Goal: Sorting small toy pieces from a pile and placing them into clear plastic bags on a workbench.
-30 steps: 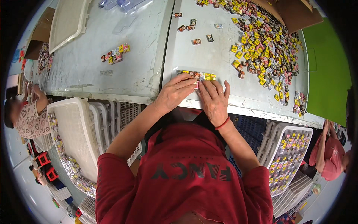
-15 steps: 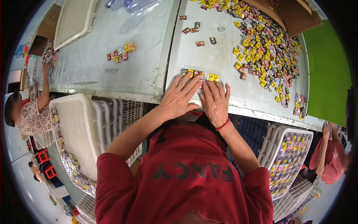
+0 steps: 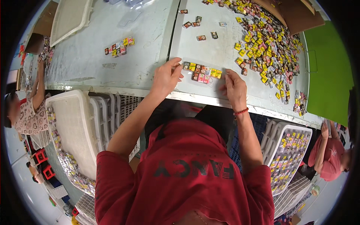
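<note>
A long row of small printed blocks (image 3: pixel 202 69) in dark, yellow, brown and white lies near the table's front edge. A shorter row with pink blocks (image 3: pixel 203 78) sits against its near side. At the left end is my left hand (image 3: pixel 165 79), its fingers bent but apart and the fingertips beside the dark end block. Past the yellow end, my right hand (image 3: pixel 236 88) hovers with loosely curled fingers and thumb apart. Neither hand visibly grips a block. Whether a thin clear film lies around the blocks, I cannot tell.
Loose blocks heap (image 3: pixel 268 52) on the right, with a few strays (image 3: pixel 201 38) nearer the seam. Another grouped set (image 3: pixel 120 47) lies left of the seam. Crates (image 3: pixel 71 131) stand below the table's left side, a block-filled tray (image 3: pixel 290 161) below its right. Co-workers sit at both sides.
My hands have lifted off the blocks and spread apart, left hand to the left and right hand to the right. The two rows of blocks are now uncovered.
</note>
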Demonstrator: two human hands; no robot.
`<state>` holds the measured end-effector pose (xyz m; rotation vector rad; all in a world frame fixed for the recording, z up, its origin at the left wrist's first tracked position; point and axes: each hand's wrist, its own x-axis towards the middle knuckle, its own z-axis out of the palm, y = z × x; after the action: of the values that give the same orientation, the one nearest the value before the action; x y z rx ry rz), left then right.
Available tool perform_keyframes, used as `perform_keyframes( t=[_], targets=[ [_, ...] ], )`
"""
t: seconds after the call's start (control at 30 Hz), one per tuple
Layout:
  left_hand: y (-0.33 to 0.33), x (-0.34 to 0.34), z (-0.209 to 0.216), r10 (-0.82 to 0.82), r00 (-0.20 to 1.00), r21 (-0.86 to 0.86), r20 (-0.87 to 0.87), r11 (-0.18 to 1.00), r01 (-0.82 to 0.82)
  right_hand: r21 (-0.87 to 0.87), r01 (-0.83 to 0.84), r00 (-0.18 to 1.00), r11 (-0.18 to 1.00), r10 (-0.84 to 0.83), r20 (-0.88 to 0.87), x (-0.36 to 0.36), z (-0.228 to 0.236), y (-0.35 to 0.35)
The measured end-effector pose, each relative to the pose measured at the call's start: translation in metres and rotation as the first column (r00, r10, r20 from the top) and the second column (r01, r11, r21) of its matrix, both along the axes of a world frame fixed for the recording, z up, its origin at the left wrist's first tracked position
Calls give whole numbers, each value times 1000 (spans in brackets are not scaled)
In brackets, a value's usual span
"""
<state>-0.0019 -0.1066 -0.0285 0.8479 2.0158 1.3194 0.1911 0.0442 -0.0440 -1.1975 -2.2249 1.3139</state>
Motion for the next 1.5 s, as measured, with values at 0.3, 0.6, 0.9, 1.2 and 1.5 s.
perform_keyframes(
  t=[0.3,0.6,0.9,1.2,1.5],
  targets=[
    [6,-8,-1,44,970,-23,239,999,-40,-479,68,953,875,-199,-228,0,2,-2],
    [15,-11,-6,31,960,47,278,998,-46,-570,76,881,818,-323,-346,9,-4,-7],
    [6,-22,-21,136,962,149,237,973,-174,-445,31,913,895,-207,-352,-26,2,-4],
    [-83,-160,-2,545,828,318,-128,814,-487,-503,-292,911,814,76,-405,-223,30,-48],
    [-107,-200,-26,707,658,159,-259,704,-693,-281,-267,959,922,225,-172,-309,12,-67]
  ],
)
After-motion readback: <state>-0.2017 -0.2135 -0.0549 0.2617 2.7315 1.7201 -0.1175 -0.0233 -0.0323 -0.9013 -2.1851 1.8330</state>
